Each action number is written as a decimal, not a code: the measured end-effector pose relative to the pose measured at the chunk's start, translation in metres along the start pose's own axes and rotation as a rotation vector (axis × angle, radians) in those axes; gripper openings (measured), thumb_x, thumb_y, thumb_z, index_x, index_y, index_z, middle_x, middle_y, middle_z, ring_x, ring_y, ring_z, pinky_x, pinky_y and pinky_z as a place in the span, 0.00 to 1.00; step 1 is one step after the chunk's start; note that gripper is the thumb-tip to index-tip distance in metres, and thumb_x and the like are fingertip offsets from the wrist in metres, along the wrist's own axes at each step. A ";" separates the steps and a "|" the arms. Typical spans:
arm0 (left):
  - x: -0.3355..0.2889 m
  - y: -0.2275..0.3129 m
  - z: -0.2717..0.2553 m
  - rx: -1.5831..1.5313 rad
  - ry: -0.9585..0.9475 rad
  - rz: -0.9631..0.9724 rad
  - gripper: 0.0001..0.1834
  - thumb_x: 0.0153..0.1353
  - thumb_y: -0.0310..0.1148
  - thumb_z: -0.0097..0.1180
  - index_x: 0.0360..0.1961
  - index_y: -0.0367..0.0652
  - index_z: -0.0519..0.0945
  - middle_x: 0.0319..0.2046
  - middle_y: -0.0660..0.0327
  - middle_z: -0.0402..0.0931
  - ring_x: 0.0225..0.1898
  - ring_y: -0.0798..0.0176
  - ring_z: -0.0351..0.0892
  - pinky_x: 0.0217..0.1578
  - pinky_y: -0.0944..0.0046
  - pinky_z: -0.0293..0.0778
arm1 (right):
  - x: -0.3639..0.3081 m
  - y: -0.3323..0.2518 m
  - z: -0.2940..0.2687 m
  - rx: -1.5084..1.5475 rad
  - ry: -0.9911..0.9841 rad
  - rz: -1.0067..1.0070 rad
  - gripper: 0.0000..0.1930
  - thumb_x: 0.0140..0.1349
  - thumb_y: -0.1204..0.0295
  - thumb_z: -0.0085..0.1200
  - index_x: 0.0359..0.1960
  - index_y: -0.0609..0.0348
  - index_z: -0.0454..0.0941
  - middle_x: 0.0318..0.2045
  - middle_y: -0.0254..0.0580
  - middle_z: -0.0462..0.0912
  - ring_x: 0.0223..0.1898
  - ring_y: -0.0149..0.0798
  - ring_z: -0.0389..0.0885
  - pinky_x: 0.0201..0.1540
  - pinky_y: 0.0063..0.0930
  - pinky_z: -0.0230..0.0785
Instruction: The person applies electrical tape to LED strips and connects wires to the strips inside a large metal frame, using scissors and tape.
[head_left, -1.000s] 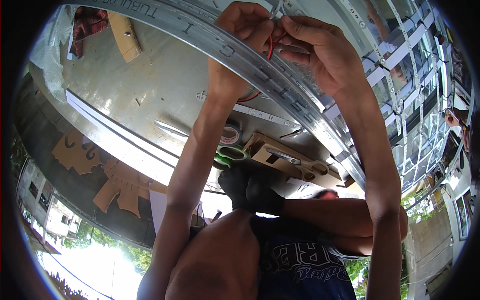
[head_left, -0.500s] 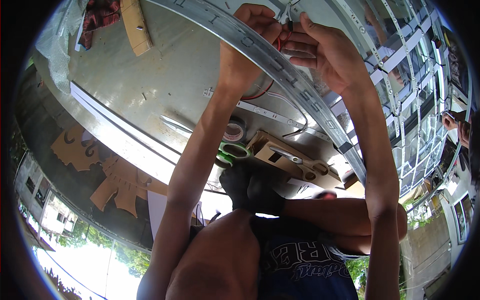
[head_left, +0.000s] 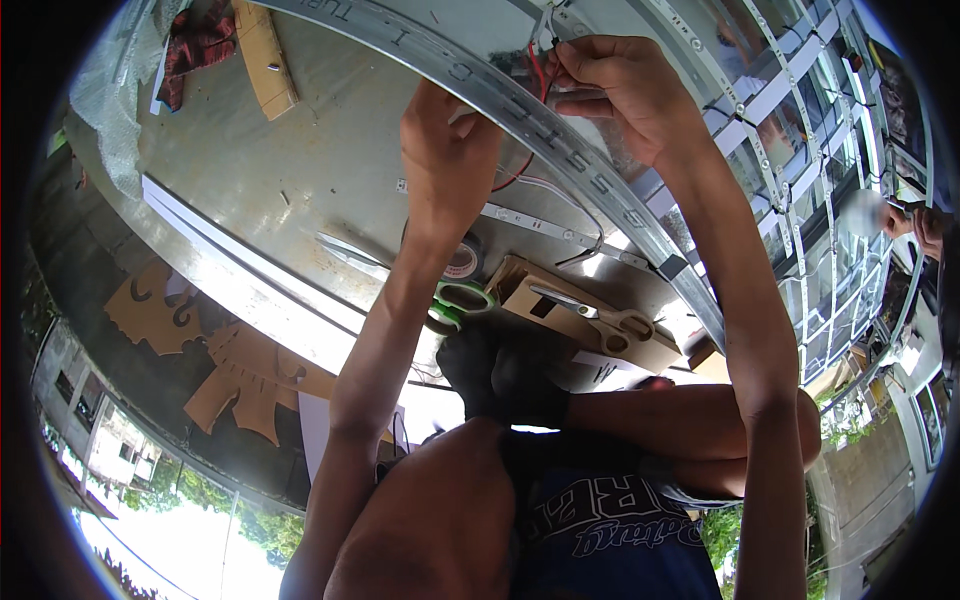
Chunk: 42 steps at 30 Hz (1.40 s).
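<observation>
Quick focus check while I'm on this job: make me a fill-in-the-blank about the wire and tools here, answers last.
The vividly coloured wire beside the right hand is ____.
The scissor handles next to the left forearm are ____.
Lying on the cardboard box is a pair of beige-handled ____.

Missing words: red; green; scissors.

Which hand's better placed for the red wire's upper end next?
Likely right: the right hand is at that end of the red wire; the left hand is farther off, by the metal bar.
</observation>
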<state>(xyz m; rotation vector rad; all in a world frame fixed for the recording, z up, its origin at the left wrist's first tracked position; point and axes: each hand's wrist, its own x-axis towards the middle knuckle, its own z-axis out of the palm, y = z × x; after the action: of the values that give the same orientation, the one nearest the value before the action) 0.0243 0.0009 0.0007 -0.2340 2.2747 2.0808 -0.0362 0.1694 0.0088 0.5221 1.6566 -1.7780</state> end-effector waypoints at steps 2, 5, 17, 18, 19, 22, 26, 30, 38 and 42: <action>-0.023 0.015 -0.005 0.001 0.014 -0.040 0.09 0.56 0.22 0.59 0.38 0.35 0.75 0.32 0.58 0.79 0.33 0.68 0.79 0.36 0.68 0.76 | 0.000 0.001 0.001 -0.075 0.031 0.011 0.13 0.63 0.67 0.55 0.41 0.65 0.80 0.34 0.39 0.82 0.37 0.30 0.80 0.40 0.28 0.78; -0.050 0.033 -0.003 -0.170 -0.078 -0.193 0.13 0.54 0.22 0.60 0.41 0.36 0.76 0.35 0.57 0.79 0.37 0.66 0.78 0.38 0.66 0.76 | -0.002 0.002 0.001 -0.047 0.055 -0.017 0.11 0.61 0.72 0.55 0.37 0.72 0.80 0.32 0.44 0.81 0.36 0.37 0.82 0.41 0.29 0.81; -0.058 0.032 0.021 -0.384 -0.628 -0.129 0.11 0.52 0.27 0.65 0.36 0.34 0.80 0.34 0.57 0.79 0.34 0.65 0.80 0.34 0.68 0.76 | -0.008 -0.012 -0.016 -0.269 0.008 -0.036 0.21 0.57 0.59 0.60 0.36 0.71 0.81 0.30 0.47 0.84 0.32 0.35 0.82 0.36 0.27 0.80; -0.060 0.036 0.021 -0.354 -0.601 -0.141 0.09 0.53 0.26 0.64 0.34 0.33 0.79 0.32 0.57 0.79 0.32 0.65 0.80 0.33 0.68 0.76 | -0.010 -0.015 -0.019 -0.353 0.014 -0.029 0.22 0.57 0.57 0.60 0.35 0.70 0.82 0.29 0.46 0.84 0.31 0.34 0.83 0.35 0.26 0.79; -0.062 0.041 0.020 -0.296 -0.590 -0.198 0.08 0.55 0.25 0.62 0.32 0.32 0.78 0.29 0.57 0.79 0.29 0.65 0.80 0.31 0.68 0.77 | -0.013 -0.019 -0.023 -0.351 0.014 -0.026 0.22 0.57 0.57 0.60 0.35 0.70 0.82 0.29 0.46 0.84 0.31 0.34 0.83 0.35 0.26 0.79; -0.069 0.063 0.015 -0.185 -0.593 -0.272 0.05 0.59 0.23 0.57 0.35 0.31 0.79 0.31 0.59 0.78 0.35 0.70 0.78 0.40 0.67 0.76 | -0.021 -0.034 -0.036 -0.737 0.184 -0.240 0.20 0.56 0.54 0.58 0.34 0.62 0.84 0.27 0.41 0.84 0.30 0.32 0.83 0.33 0.27 0.75; -0.076 0.091 0.006 -0.245 -0.578 -0.372 0.04 0.59 0.22 0.56 0.34 0.30 0.77 0.30 0.59 0.78 0.34 0.70 0.78 0.38 0.67 0.77 | -0.036 -0.053 -0.051 -0.787 0.325 -0.336 0.20 0.57 0.55 0.58 0.43 0.57 0.83 0.33 0.41 0.85 0.36 0.33 0.80 0.40 0.28 0.70; -0.074 0.106 0.007 -0.093 -0.575 -0.122 0.03 0.58 0.20 0.55 0.33 0.31 0.76 0.29 0.58 0.77 0.31 0.70 0.78 0.33 0.67 0.78 | -0.041 -0.056 -0.049 -0.869 0.293 -0.431 0.21 0.57 0.56 0.58 0.43 0.60 0.82 0.35 0.43 0.85 0.37 0.34 0.81 0.41 0.26 0.70; -0.068 0.114 0.038 0.006 -0.521 0.122 0.04 0.52 0.17 0.56 0.28 0.33 0.73 0.25 0.56 0.74 0.28 0.63 0.80 0.30 0.67 0.77 | -0.036 -0.033 -0.034 -1.032 0.289 -0.515 0.18 0.53 0.57 0.61 0.33 0.62 0.83 0.29 0.50 0.84 0.33 0.51 0.83 0.39 0.35 0.74; -0.078 0.119 0.048 -0.142 -0.575 0.230 0.07 0.49 0.17 0.58 0.27 0.35 0.72 0.25 0.57 0.73 0.27 0.59 0.78 0.28 0.65 0.74 | -0.030 -0.029 -0.035 -1.043 0.282 -0.515 0.17 0.54 0.59 0.60 0.33 0.63 0.82 0.28 0.50 0.83 0.33 0.49 0.84 0.38 0.34 0.74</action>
<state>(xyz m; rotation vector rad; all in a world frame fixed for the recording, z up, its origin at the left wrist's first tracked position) 0.0805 0.0647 0.1240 0.5740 1.8765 2.0536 -0.0394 0.2090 0.0456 -0.1666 2.7671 -0.8836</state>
